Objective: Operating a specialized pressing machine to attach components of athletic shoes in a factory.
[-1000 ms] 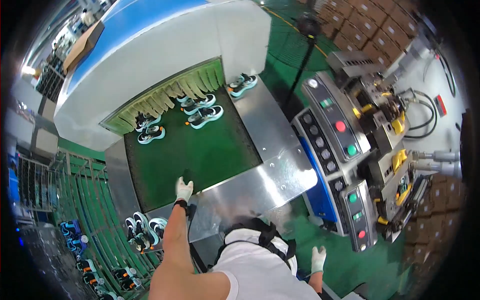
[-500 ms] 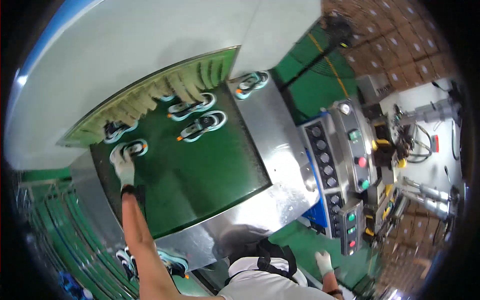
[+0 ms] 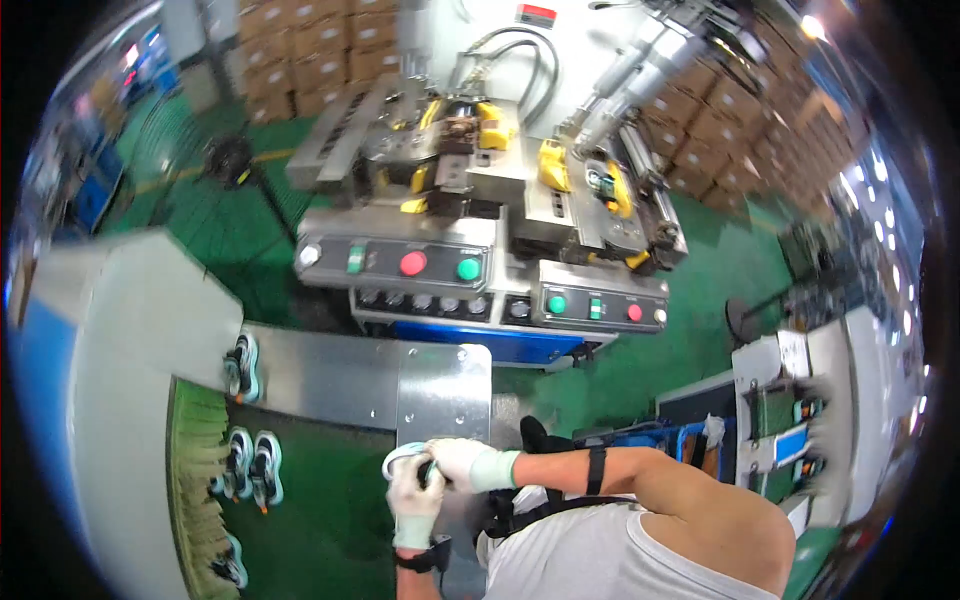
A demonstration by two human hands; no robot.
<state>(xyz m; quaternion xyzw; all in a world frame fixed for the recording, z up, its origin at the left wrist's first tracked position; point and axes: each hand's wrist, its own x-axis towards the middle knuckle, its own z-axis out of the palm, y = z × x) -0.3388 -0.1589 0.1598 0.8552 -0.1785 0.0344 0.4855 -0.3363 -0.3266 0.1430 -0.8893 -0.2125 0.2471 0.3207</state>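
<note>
My white-gloved left hand (image 3: 413, 498) and white-gloved right hand (image 3: 466, 463) meet over the near part of the steel ledge. A white and black sneaker (image 3: 396, 459) is held between them, largely hidden by the gloves. The left hand's fingers wrap round it from below, and the right hand grips it from the right side. Left of my hands runs the green conveyor belt (image 3: 320, 500), carrying several similar sneakers. Two of them, a nearer sneaker (image 3: 266, 470) and a farther one (image 3: 238, 462), lie side by side near the strip curtain.
Another sneaker (image 3: 242, 368) rests on the steel ledge (image 3: 330, 375). The strip curtain (image 3: 200, 480) hangs at the left. Ahead stands a two-station machine with a left button panel (image 3: 395, 262) and a right one (image 3: 600, 305). A fan (image 3: 230, 160) stands behind; a rack (image 3: 770, 400) is at right.
The view has swung right, toward the machine. My left hand has lifted a sneaker off the belt and brought it to the ledge. My right hand has come up and joined it.
</note>
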